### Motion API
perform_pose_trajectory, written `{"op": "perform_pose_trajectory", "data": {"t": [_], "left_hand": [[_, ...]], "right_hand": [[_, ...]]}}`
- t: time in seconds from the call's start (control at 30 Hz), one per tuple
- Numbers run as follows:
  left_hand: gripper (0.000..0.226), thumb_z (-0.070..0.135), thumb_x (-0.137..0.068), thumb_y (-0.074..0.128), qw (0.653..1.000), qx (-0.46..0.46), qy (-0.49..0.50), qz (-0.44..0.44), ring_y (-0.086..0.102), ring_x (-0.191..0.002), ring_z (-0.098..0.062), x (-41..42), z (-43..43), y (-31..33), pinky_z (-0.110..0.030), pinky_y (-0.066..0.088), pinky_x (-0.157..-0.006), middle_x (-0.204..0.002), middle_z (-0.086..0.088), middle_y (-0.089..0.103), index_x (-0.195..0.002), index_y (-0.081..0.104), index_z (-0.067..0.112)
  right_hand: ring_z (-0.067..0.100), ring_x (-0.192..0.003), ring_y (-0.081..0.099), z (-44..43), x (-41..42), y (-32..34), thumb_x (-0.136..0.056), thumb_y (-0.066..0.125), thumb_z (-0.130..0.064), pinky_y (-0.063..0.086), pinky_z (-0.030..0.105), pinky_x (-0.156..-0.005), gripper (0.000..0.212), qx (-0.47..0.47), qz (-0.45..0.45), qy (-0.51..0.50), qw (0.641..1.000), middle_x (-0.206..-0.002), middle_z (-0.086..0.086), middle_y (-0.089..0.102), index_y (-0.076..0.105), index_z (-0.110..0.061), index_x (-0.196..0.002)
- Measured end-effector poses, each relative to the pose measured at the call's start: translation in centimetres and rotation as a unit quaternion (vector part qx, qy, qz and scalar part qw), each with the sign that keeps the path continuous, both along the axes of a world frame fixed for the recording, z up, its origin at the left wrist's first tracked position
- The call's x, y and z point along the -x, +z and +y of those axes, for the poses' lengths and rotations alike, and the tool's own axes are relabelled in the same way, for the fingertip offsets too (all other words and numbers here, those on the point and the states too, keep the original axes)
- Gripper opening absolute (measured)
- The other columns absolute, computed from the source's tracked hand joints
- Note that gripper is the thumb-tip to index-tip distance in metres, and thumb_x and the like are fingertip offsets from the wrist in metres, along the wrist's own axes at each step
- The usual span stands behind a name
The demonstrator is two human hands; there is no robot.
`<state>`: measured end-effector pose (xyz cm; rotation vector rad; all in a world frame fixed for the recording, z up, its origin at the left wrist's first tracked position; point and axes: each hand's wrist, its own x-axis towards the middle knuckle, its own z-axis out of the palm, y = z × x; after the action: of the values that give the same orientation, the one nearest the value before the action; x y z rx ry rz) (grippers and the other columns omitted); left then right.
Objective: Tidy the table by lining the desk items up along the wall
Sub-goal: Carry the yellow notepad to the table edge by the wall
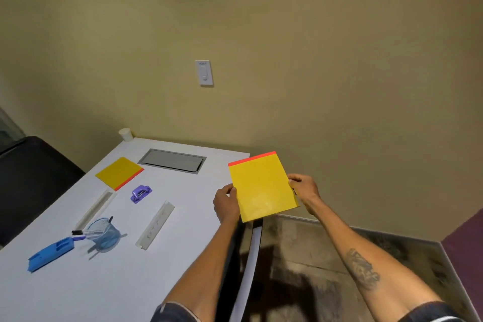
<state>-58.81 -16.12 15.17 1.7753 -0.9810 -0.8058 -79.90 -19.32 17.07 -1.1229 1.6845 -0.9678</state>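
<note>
I hold a yellow notepad with a red top strip (261,185) in the air past the white table's right edge, my left hand (226,202) on its left side and my right hand (304,188) on its right side. A second yellow notepad (119,172) lies flat on the table (183,217) near the far left. Also on the table are a purple hole punch (140,193), two white rulers (155,225) (95,209), a clear blue cup with pens lying on its side (103,234), and a blue stapler (51,253).
A beige wall (287,60) with a light switch (204,72) runs behind the table. A grey cable hatch (172,160) is set in the tabletop near the wall, and a white paper cup (126,134) stands at the far corner. A dark chair (31,178) is on the left.
</note>
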Motion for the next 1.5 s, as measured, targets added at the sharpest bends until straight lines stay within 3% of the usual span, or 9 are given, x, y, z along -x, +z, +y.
{"op": "perform_pose_trajectory", "data": {"t": [0.27, 0.6, 0.7, 1.0, 1.13, 1.23, 1.33, 1.43, 1.5], "left_hand": [[0.03, 0.018, -0.102, 0.05, 0.996, -0.024, 0.082, -0.014, 0.058, -0.119, -0.03, 4.2, -5.8, -0.2, -0.039, 0.046, -0.101, -0.129, -0.013, 0.062, -0.126, 0.066, 0.01], [0.032, 0.018, -0.102, 0.047, 0.985, -0.04, 0.168, -0.007, 0.056, -0.123, -0.028, 3.8, -13.7, -1.7, -0.04, 0.044, -0.104, -0.134, -0.009, 0.06, -0.129, 0.065, 0.012], [0.032, 0.018, -0.102, 0.047, 0.981, -0.034, 0.19, 0.003, 0.056, -0.123, -0.028, 2.6, -16.8, -2.3, -0.042, 0.045, -0.105, -0.134, -0.01, 0.06, -0.129, 0.065, 0.011], [0.032, 0.015, -0.101, 0.048, 0.966, -0.041, 0.25, 0.042, 0.06, -0.118, -0.033, -1.7, -25.8, -3.8, -0.05, 0.048, -0.102, -0.132, -0.012, 0.061, -0.127, 0.066, 0.01], [0.033, 0.015, -0.102, 0.048, 0.961, -0.04, 0.269, 0.055, 0.061, -0.116, -0.035, -3.1, -28.5, -4.5, -0.05, 0.051, -0.1, -0.133, -0.014, 0.06, -0.129, 0.065, 0.009], [0.034, 0.014, -0.102, 0.048, 0.956, -0.043, 0.285, 0.062, 0.062, -0.116, -0.035, -4.3, -29.9, -4.8, -0.05, 0.051, -0.1, -0.134, -0.014, 0.06, -0.132, 0.063, 0.009], [0.035, 0.014, -0.102, 0.048, 0.95, -0.045, 0.3, 0.067, 0.062, -0.117, -0.034, -5.5, -31.5, -5.3, -0.05, 0.051, -0.101, -0.135, -0.014, 0.06, -0.133, 0.062, 0.006], [0.034, 0.013, -0.102, 0.048, 0.945, -0.049, 0.315, 0.078, 0.066, -0.109, -0.033, -6.7, -32.9, -5.9, -0.05, 0.053, -0.098, -0.131, -0.014, 0.062, -0.133, 0.062, 0.005], [0.034, 0.012, -0.102, 0.049, 0.94, -0.055, 0.326, 0.084, 0.067, -0.105, -0.033, -7.5, -33.9, -6.5, -0.049, 0.054, -0.097, -0.13, -0.014, 0.062, -0.133, 0.062, 0.005]], "right_hand": [[0.026, -0.115, 0.066, -9.2, 3.2, 0.1, -0.095, 0.056, -0.005, 0.052, 0.043, -0.102, 0.029, -0.012, 0.001, 0.079, 0.997, -0.121, 0.009, 0.072, 0.072, -0.005, -0.119], [0.024, -0.109, 0.067, -20.2, 1.1, -1.3, -0.095, 0.056, -0.006, 0.053, 0.037, -0.093, 0.028, -0.019, 0.015, 0.162, 0.987, -0.117, 0.008, 0.073, 0.074, -0.007, -0.116], [0.018, -0.097, 0.065, -24.0, -0.6, -1.8, -0.096, 0.056, -0.009, 0.052, 0.034, -0.087, 0.026, -0.011, 0.026, 0.193, 0.981, -0.114, 0.008, 0.074, 0.075, -0.007, -0.114], [0.03, -0.112, 0.065, -35.3, -7.0, -2.5, -0.095, 0.051, -0.003, 0.05, 0.045, -0.098, 0.029, -0.013, 0.092, 0.27, 0.958, -0.118, 0.012, 0.072, 0.073, -0.005, -0.114], [0.032, -0.109, 0.065, -38.7, -9.7, -3.0, -0.093, 0.049, -0.002, 0.051, 0.042, -0.091, 0.033, -0.019, 0.119, 0.282, 0.952, -0.115, 0.013, 0.072, 0.074, -0.005, -0.113], [0.038, -0.103, 0.064, -40.9, -11.7, -3.8, -0.091, 0.047, 0.0, 0.052, 0.043, -0.084, 0.03, -0.032, 0.137, 0.301, 0.943, -0.112, 0.022, 0.07, 0.071, 0.005, -0.108], [0.026, -0.081, 0.055, -43.1, -13.7, -4.4, -0.089, 0.047, 0.0, 0.038, 0.032, -0.068, 0.027, -0.054, 0.156, 0.33, 0.929, -0.105, 0.027, 0.068, 0.067, 0.011, -0.103], [0.021, -0.077, 0.045, -44.9, -15.7, -5.1, -0.086, 0.047, 0.0, 0.03, 0.03, -0.066, 0.02, -0.079, 0.159, 0.347, 0.921, -0.086, 0.028, 0.059, 0.063, 0.012, -0.091], [0.021, -0.077, 0.044, -46.4, -16.9, -5.8, -0.086, 0.048, 0.0, 0.029, 0.03, -0.066, 0.021, -0.088, 0.169, 0.364, 0.912, -0.091, 0.032, 0.059, 0.063, 0.013, -0.094]]}}
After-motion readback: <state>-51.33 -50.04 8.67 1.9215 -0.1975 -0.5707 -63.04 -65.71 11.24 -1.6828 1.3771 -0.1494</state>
